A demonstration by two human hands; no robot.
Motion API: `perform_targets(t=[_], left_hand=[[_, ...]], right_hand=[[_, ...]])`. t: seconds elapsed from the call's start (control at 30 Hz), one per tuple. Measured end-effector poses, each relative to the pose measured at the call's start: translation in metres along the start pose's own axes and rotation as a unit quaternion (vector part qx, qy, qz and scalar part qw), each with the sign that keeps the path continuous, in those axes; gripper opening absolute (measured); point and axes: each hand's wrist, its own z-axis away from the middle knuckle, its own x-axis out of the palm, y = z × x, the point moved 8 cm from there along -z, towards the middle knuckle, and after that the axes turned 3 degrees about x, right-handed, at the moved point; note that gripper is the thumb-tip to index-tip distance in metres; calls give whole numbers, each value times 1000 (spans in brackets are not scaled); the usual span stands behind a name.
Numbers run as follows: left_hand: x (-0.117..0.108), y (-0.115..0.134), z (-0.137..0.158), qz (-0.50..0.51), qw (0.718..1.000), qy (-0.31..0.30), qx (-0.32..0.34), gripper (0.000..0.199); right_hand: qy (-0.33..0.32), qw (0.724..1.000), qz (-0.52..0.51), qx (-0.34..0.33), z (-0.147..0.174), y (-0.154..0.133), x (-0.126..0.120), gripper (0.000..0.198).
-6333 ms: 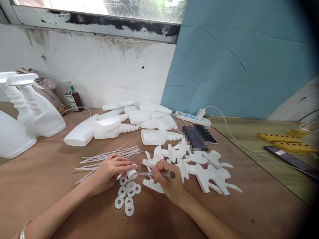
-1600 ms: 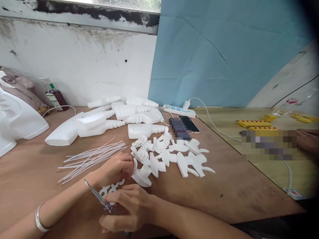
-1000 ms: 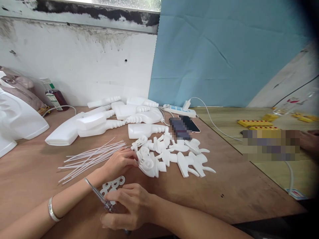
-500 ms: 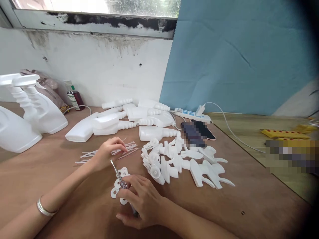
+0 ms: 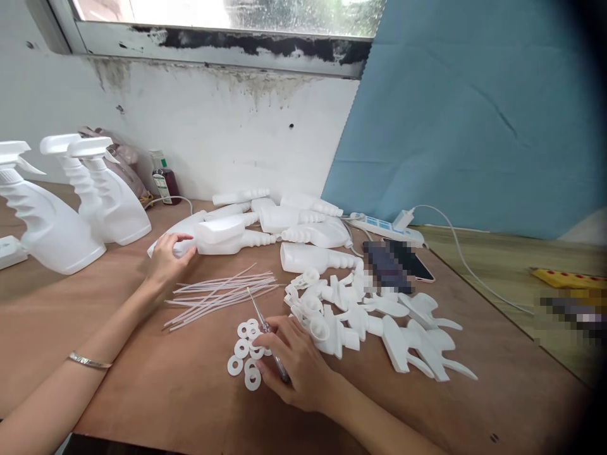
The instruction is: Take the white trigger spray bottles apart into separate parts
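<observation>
Head view | left hand (image 5: 169, 259) shifted from over thin white tubes (image 5: 222, 292) to white spray-bottle body (image 5: 183, 225) just beyond it; fingers parted, grip unclear | right hand (image 5: 301, 366) clasps screwdriver (image 5: 266, 327) | attention apparently now on bottle, tubes left loose.

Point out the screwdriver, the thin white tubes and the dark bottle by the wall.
Screwdriver (image 5: 266, 326): head view, where shaft meets handle.
Thin white tubes (image 5: 222, 295): head view, middle of the bundle.
Dark bottle (image 5: 162, 186): head view, on its label.
</observation>
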Motion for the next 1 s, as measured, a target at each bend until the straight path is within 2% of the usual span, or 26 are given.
perform_targets(t=[0.17, 0.37, 0.63, 0.77, 0.87, 1.0], left_hand=[[-13, 2, 2, -37, 999, 36, 11, 26], [-15, -10, 3, -130, 990, 59, 4, 26], [-16, -10, 3, -142, 988, 67, 10, 27], [-18, -9, 3, -126, 990, 66, 8, 28], [-23, -15, 1, -128, 989, 75, -1, 28], [-52, -30, 1, -135, 981, 133, -44, 29]], right_hand=[[28, 999, -37, -22, -1, 0, -10, 19], [23, 997, -51, -57, 1, -8, -11, 20], [8, 996, -37, -86, 4, -18, -4, 20], [-22, 998, -29, -59, 4, -14, 1, 27], [-29, 999, -9, -32, 4, -11, 4, 24], [-60, 998, 24, -8, 4, -9, 11, 21]])
